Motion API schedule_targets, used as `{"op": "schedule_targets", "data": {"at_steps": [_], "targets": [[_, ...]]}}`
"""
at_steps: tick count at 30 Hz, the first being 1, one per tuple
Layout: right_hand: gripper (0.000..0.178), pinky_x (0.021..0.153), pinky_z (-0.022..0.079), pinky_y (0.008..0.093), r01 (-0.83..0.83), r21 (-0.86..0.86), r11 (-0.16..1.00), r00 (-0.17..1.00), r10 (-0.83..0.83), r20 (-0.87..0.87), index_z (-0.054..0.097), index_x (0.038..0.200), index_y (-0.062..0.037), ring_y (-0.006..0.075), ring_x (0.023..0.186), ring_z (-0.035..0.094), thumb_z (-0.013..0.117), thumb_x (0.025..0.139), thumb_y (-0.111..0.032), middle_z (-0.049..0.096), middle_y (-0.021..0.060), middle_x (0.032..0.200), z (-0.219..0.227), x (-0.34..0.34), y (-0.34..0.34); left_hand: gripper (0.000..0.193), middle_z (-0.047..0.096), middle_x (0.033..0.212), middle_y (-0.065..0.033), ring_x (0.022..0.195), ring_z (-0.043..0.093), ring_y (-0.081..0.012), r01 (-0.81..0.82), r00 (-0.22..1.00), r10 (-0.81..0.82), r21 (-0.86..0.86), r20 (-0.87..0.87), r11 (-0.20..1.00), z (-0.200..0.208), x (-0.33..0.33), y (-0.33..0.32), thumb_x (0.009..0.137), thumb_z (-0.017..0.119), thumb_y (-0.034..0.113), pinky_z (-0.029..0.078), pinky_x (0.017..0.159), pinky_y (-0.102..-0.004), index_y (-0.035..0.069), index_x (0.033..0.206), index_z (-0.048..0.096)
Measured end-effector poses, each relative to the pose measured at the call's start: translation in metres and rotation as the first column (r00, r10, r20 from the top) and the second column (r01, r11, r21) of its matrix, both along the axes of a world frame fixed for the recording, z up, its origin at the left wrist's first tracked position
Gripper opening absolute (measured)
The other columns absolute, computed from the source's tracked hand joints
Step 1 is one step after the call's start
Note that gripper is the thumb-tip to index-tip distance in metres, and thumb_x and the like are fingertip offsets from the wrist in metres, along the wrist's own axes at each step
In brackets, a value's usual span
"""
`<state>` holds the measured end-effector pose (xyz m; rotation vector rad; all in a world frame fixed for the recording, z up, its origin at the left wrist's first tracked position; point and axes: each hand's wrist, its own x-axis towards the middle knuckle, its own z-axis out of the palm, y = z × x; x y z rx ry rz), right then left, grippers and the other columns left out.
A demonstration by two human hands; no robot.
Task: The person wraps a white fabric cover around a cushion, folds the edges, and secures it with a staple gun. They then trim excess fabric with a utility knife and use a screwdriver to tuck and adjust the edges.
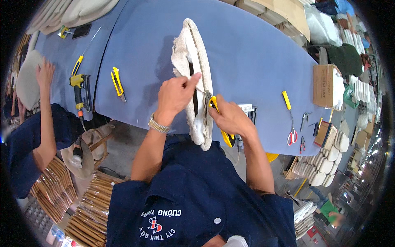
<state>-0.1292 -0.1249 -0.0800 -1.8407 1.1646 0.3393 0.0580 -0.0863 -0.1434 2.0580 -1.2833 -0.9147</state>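
Note:
A beige fabric-covered seat cushion (pixel 203 55) stands on its edge at the table's front, in front of my body. Its underside faces left, with a frayed fabric edge, white padding and a dark gap showing. My left hand (pixel 176 98) is closed at that open side, its thumb along the padding; it seems to grip the cushion, though the fingertips are partly hidden. My right hand (pixel 231 117) is wrapped around a yellow utility knife (pixel 225 138). The knife's front end touches the cushion's middle, just below my left thumb.
On the blue table (pixel 255 61) lie another yellow utility knife (pixel 117 82), a staple gun (pixel 77 84), a yellow-handled awl (pixel 77 65), red-handled scissors (pixel 292 137) and pliers (pixel 303 144). A cardboard box (pixel 323 86) stands right. At left, a co-worker's hand (pixel 45 74) touches another cushion (pixel 29 84).

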Motion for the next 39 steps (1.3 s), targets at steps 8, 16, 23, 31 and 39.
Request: {"op": "schedule_targets", "data": {"at_steps": [8, 16, 23, 31, 39], "targets": [[0.032, 0.077, 0.046, 0.0617, 0.014, -0.07, 0.997, 1.0, -0.015, -0.015, 0.049, 0.098, 0.008, 0.0557, 0.078, 0.062, 0.05, 0.094, -0.023, 0.063, 0.0354, 0.076, 0.001, -0.015, -0.005, 0.045, 0.06, 0.066, -0.0167, 0.062, 0.061, -0.038, 0.282, 0.947, -0.227, -0.247, 0.228, 0.927, 0.002, -0.033, -0.017, 0.096, 0.063, 0.038, 0.045, 0.056, -0.0452, 0.001, 0.07, 0.059], [0.033, 0.075, 0.046, 0.0615, -0.033, -0.018, 0.999, 0.999, 0.033, 0.033, 0.047, 0.1, 0.0092, 0.0551, 0.078, 0.062, 0.05, 0.096, -0.024, 0.063, 0.0355, 0.077, -0.005, -0.02, -0.014, 0.04, 0.05, 0.059, -0.0021, 0.056, 0.048, -0.0085, 0.132, 0.869, -0.272, -0.336, -0.412, 0.932, -0.037, -0.024, -0.021, 0.099, 0.064, 0.026, 0.04, 0.052, -0.0303, 0.003, 0.068, 0.052], [0.035, 0.076, 0.047, 0.0626, -0.027, 0.058, 0.998, 0.997, 0.023, 0.068, 0.044, 0.103, 0.0101, 0.0563, 0.079, 0.062, 0.051, 0.097, -0.023, 0.063, 0.0356, 0.077, -0.011, -0.031, 0.003, 0.035, 0.056, 0.061, 0.0033, 0.055, 0.049, -0.0027, -0.024, 0.645, -0.014, -0.038, -0.764, 0.999, -0.042, -0.019, -0.021, 0.098, 0.067, 0.023, 0.039, 0.05, -0.0217, 0.007, 0.067, 0.06], [0.033, 0.075, 0.046, 0.0634, 0.018, 0.181, 0.983, 0.998, -0.027, 0.048, 0.041, 0.105, 0.0072, 0.0568, 0.078, 0.061, 0.052, 0.099, -0.023, 0.063, 0.0349, 0.076, -0.002, -0.059, 0.062, 0.013, 0.06, 0.067, 0.0043, 0.051, 0.049, -0.0011, -0.265, 0.079, 0.063, 0.04, -0.995, 0.963, -0.067, -0.019, -0.017, 0.096, 0.067, 0.016, 0.034, 0.046, -0.0173, 0.006, 0.088, 0.069], [0.03, 0.076, 0.046, 0.064, 0.095, 0.021, 0.995, 0.995, -0.095, 0.023, 0.043, 0.106, 0.0046, 0.0562, 0.079, 0.062, 0.053, 0.098, -0.023, 0.064, 0.0345, 0.078, -0.006, -0.069, 0.079, 0.049, 0.062, 0.061, -0.0028, 0.053, 0.057, -0.0114, 0.151, 0.965, -0.173, -0.121, -0.197, 0.981, -0.009, -0.04, -0.002, 0.1, 0.063, 0.043, 0.044, 0.049, -0.0301, 0.003, 0.072, 0.069]]}}
